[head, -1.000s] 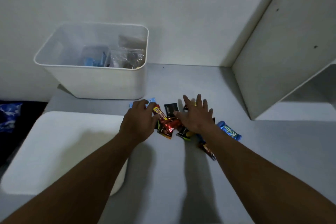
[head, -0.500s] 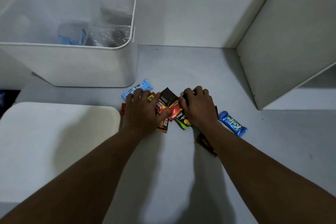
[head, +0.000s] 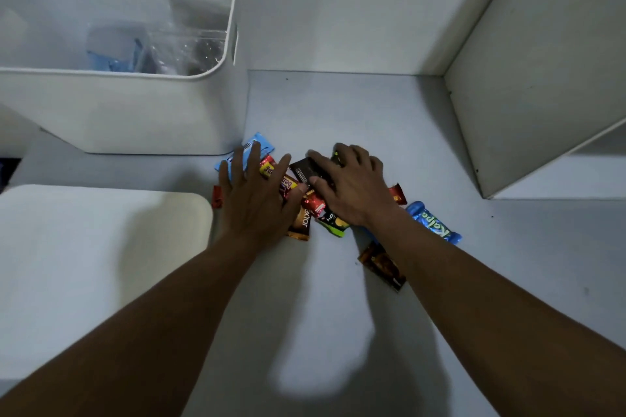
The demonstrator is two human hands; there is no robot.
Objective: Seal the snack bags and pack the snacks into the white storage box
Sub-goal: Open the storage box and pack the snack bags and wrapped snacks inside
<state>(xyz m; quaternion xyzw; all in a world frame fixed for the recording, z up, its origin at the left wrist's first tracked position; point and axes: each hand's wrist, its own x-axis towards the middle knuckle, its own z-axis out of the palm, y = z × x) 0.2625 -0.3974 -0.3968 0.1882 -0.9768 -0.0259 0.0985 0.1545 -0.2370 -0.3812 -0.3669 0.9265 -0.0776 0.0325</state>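
The grey table (head: 338,105) is holding everything. The white storage box (head: 118,115) is sitting at the back of it with its top open. Some clear bags (head: 189,51) are already lying inside. A flat white slab (head: 101,247) is lying in front of the box, nearer the person.

Both hands are working on the snack pile (head: 313,206), which is lying on the table just in front of the box's near corner. The left hand (head: 254,203) is pressing flat on the pile, fingers spread, on the side closest to the box. The right hand (head: 352,186) is lying on the side away from the box, fingers bending over the packets. I cannot tell if it is really gripping any. The two hands are nearly touching.

I think the person is scooping the snacks into one bunch. To do this well, the hands should be sliding toward each other, squeezing the pile from both sides, then lifting it low and straight over the box. The wrappers look shiny, so they may be slipping out.

Some snacks are lying outside the scoop. A light blue packet (head: 252,147) is poking out toward the box. A blue bar (head: 433,222) and a brown wrapper (head: 381,264) are lying farther from the box than the pile. Pulling those in first would be saving a second trip.
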